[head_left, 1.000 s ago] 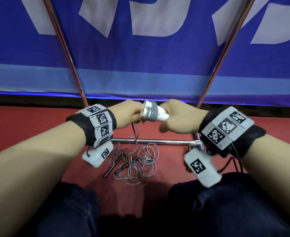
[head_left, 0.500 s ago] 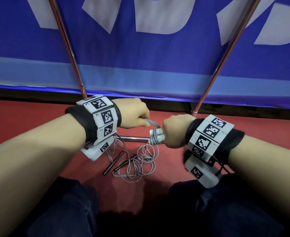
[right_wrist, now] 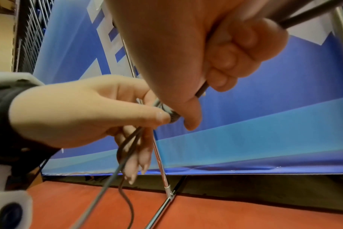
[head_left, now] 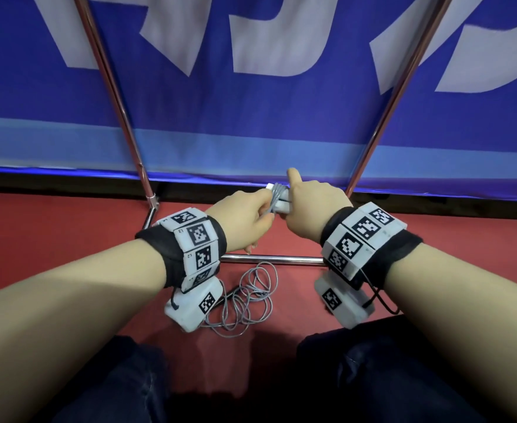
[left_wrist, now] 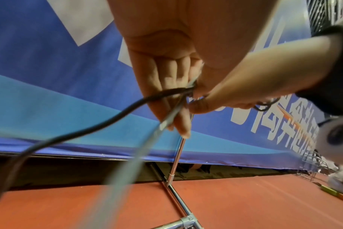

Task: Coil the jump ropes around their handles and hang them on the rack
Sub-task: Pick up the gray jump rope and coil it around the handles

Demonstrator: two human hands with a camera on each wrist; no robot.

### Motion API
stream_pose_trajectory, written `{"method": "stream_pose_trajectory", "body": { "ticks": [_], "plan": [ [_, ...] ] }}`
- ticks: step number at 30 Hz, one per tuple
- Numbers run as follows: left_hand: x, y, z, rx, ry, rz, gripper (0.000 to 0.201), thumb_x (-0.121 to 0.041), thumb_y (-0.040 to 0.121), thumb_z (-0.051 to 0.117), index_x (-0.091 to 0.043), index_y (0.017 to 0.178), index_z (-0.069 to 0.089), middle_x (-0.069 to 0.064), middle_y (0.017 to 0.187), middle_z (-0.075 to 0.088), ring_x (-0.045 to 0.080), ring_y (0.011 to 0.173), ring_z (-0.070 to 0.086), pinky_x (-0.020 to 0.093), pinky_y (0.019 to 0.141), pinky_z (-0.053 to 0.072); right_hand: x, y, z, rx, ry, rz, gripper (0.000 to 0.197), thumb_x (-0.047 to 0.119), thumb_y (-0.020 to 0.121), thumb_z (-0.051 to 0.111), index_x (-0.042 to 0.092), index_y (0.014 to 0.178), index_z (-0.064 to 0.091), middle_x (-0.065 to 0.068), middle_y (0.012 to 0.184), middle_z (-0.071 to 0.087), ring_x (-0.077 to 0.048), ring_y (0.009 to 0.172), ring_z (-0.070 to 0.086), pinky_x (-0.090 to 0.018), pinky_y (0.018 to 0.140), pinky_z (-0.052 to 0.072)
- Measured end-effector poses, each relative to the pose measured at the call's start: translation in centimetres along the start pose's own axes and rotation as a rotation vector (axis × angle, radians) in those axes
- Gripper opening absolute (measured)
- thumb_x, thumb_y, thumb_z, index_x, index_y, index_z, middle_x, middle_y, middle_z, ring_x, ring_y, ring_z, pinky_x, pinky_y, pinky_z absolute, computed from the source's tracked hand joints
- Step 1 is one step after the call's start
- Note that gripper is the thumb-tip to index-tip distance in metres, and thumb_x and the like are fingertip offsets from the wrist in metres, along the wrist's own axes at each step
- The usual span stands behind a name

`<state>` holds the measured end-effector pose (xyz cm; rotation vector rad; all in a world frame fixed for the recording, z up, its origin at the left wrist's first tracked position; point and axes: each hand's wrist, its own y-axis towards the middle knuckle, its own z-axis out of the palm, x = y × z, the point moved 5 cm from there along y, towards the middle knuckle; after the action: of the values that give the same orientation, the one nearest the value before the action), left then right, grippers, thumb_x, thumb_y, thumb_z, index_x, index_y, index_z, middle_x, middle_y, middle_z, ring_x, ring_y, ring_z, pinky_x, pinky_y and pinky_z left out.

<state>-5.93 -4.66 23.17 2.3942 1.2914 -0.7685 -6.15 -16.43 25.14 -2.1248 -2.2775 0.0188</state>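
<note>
My right hand (head_left: 307,201) grips the white jump rope handles (head_left: 281,206), thumb raised, just above the rack's base. Grey rope turns (head_left: 277,192) wrap the end of the handles. My left hand (head_left: 251,213) pinches the grey rope (left_wrist: 167,122) right beside the coil, between thumb and forefinger, with the other fingers straight. In the right wrist view the left thumb (right_wrist: 153,117) presses on the coil (right_wrist: 171,115). The loose remainder of the rope (head_left: 251,297) lies in loops on the red floor below my wrists.
The chrome rack has two slanted poles (head_left: 119,111) (head_left: 391,96) and a low base bar (head_left: 272,258) under my hands. A blue banner (head_left: 251,132) hangs right behind it. My dark-trousered knees (head_left: 388,377) are at the bottom edge.
Both hands rose and moved forward from beside the base bar toward the banner. The left hand carried the rope round the handles, and the right thumb now points up.
</note>
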Motion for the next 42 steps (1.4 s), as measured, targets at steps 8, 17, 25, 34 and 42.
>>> {"method": "stream_pose_trajectory", "body": {
  "ticks": [8, 17, 25, 34, 42],
  "plan": [
    [-0.1, 0.0, 1.8, -0.017, 0.224, -0.047, 0.025, -0.031, 0.096, 0.048, -0.014, 0.084, 0.034, 0.005, 0.074, 0.054, 0.034, 0.074, 0.058, 0.039, 0.069, 0.046, -0.9, 0.5, -0.5, -0.056, 0.099, 0.035, 0.024, 0.028, 0.091, 0.050, 0.021, 0.112, 0.042, -0.002, 0.085, 0.055, -0.029, 0.074, 0.046, -0.031, 0.062, 0.034],
    [0.7, 0.7, 0.3, 0.065, -0.273, -0.119, 0.066, -0.066, 0.068, 0.067, -0.026, 0.120, 0.061, -0.012, 0.121, 0.061, 0.006, 0.113, 0.054, 0.026, 0.100, 0.039, -0.8, 0.3, -2.0, -0.184, 0.092, -0.001, 0.025, 0.021, 0.089, 0.047, 0.020, 0.113, 0.039, -0.003, 0.077, 0.050, -0.032, 0.068, 0.044, -0.033, 0.061, 0.032],
    [-1.2, 0.5, -1.3, 0.050, -0.986, -0.120, 0.049, -0.046, 0.096, 0.038, -0.004, 0.077, 0.056, 0.004, 0.052, 0.056, 0.018, 0.053, 0.059, 0.029, 0.072, 0.054, -0.2, -0.4, -3.9, -0.325, 0.165, -0.015, 0.032, 0.033, 0.089, 0.051, 0.021, 0.117, 0.042, -0.001, 0.077, 0.052, -0.031, 0.068, 0.043, -0.032, 0.061, 0.031],
    [-1.3, 1.3, -0.4, 0.022, -0.771, -0.034, 0.033, -0.023, 0.101, 0.039, -0.011, 0.072, 0.047, -0.003, 0.052, 0.057, 0.007, 0.044, 0.046, 0.016, 0.045, 0.039, -1.9, -0.6, -1.9, 0.008, 0.684, 0.240, 0.026, 0.027, 0.084, 0.064, 0.016, 0.068, 0.046, 0.002, 0.059, 0.045, -0.017, 0.052, 0.043, -0.025, 0.047, 0.031],
    [-1.3, 1.6, -2.0, -0.159, -0.501, -0.054, 0.036, -0.050, 0.091, 0.052, -0.019, 0.073, 0.051, -0.013, 0.043, 0.038, 0.007, 0.044, 0.030, 0.024, 0.049, 0.027, -1.2, -0.8, -1.5, 0.068, 1.004, 0.292, 0.004, 0.012, 0.082, 0.058, 0.010, 0.085, 0.059, 0.000, 0.054, 0.036, -0.016, 0.044, 0.027, -0.020, 0.042, 0.024]
  ]
}}
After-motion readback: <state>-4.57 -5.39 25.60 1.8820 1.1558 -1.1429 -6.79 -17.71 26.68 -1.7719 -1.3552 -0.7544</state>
